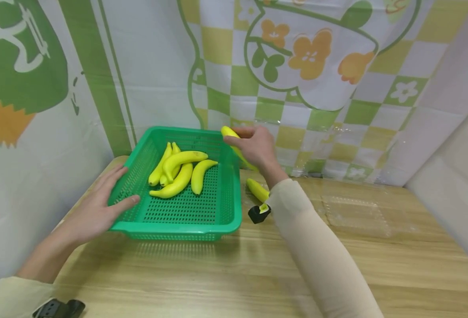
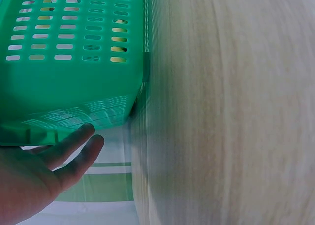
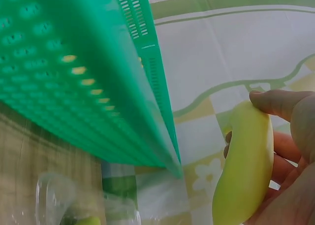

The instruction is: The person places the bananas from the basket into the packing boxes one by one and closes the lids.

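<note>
My right hand [image 1: 258, 145] holds a yellow banana [image 3: 246, 166] between thumb and fingers, beside the right rim of a green plastic basket [image 1: 178, 228]. Inside the basket lie several bananas [image 1: 184, 159], some piled across each other at the left and a separate one [image 1: 203, 174] to their right. My left hand [image 1: 99, 207] rests at the basket's left rim, thumb over the edge and fingers along the outside. In the left wrist view, two of its fingers [image 2: 81, 156] look nearly straight and spread. Below my right forearm another banana [image 1: 258, 190] is partly hidden.
A clear plastic tray [image 1: 355, 214] sits on the wooden table [image 1: 226, 278] to the right. Patterned cloth [image 1: 254, 84] hangs close behind the basket, and white sheeting [image 1: 452, 145] borders the right side. A black wrist device [image 1: 259, 213] is at my right sleeve.
</note>
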### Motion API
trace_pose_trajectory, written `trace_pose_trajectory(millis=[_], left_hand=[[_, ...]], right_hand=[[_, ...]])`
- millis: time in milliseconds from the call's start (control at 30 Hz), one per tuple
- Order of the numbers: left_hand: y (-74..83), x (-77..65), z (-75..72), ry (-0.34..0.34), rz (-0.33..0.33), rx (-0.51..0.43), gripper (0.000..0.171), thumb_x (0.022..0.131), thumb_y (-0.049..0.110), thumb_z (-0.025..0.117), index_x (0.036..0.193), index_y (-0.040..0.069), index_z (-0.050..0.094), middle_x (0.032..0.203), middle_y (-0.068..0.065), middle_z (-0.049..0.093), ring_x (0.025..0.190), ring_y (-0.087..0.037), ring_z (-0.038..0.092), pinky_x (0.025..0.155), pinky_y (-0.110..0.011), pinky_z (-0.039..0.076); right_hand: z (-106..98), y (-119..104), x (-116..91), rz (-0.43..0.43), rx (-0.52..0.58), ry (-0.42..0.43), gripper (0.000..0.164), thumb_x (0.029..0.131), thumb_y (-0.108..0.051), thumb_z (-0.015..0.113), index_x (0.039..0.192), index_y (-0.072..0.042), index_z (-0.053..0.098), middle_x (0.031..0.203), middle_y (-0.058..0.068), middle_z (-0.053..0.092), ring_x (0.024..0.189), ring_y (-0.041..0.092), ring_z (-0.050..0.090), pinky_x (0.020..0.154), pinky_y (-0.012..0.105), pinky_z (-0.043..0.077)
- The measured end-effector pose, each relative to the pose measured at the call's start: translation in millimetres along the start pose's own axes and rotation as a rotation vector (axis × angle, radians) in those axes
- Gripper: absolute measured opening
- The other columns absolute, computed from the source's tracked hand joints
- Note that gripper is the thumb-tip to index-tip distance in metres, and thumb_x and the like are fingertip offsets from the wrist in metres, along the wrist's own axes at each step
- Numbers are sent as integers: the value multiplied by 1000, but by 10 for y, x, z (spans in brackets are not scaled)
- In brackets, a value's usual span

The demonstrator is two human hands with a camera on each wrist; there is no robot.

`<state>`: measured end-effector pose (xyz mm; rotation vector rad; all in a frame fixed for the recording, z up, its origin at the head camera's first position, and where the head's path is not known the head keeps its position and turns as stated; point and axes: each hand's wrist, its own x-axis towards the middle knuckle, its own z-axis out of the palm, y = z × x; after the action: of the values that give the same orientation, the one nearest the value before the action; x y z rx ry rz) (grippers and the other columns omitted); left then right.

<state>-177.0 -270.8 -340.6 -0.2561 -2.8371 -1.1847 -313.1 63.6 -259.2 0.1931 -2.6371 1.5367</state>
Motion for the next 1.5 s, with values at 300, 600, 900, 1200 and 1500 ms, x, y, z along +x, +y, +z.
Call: trace_pose_trajectory(millis=[300, 600, 900, 1200, 1500], left_hand=[[-9, 3, 9, 0, -7, 8, 84, 111, 34, 53, 170, 3, 3, 176, -31, -4, 159, -61, 4, 115, -88, 16], [-25, -15, -4, 2, -4, 8, 84, 111, 35, 53, 170, 3, 2, 176, -31, -5, 159, -61, 3, 115, -87, 16], [-13, -1, 8, 7, 6, 10, 85, 110, 34, 54, 171, 3, 3, 176, -32, -4, 159, -61, 4, 115, -87, 17], [-9, 1, 7, 0, 1, 11, 85, 110, 35, 54, 171, 4, 2, 176, -30, -4, 159, -61, 4, 114, -88, 16], [4, 1, 12, 0, 1, 15, 85, 110, 35, 54, 171, 4, 3, 176, -31, -3, 159, -61, 4, 115, -87, 16]], right_hand=[[-154, 177, -74, -1, 48, -15, 38, 95, -33, 81, 132, -21, 77, 139, 4, 73, 124, 22, 65, 93, 36, 55], [-250, 337, -185, -4, 34, 7, 39, 94, -37, 82, 131, -26, 78, 138, 2, 74, 126, 21, 65, 95, 37, 55], [-397, 499, -310, -30, 50, 6, 40, 95, -34, 82, 133, -21, 77, 137, 5, 75, 126, 22, 66, 96, 37, 55], [-507, 752, -414, 24, 3, 35, 43, 95, -35, 81, 134, -20, 76, 140, 6, 73, 129, 28, 69, 102, 43, 56], [-582, 943, -477, 45, -46, 79, 44, 95, -37, 82, 135, -21, 75, 136, 8, 75, 125, 28, 71, 97, 37, 57]])
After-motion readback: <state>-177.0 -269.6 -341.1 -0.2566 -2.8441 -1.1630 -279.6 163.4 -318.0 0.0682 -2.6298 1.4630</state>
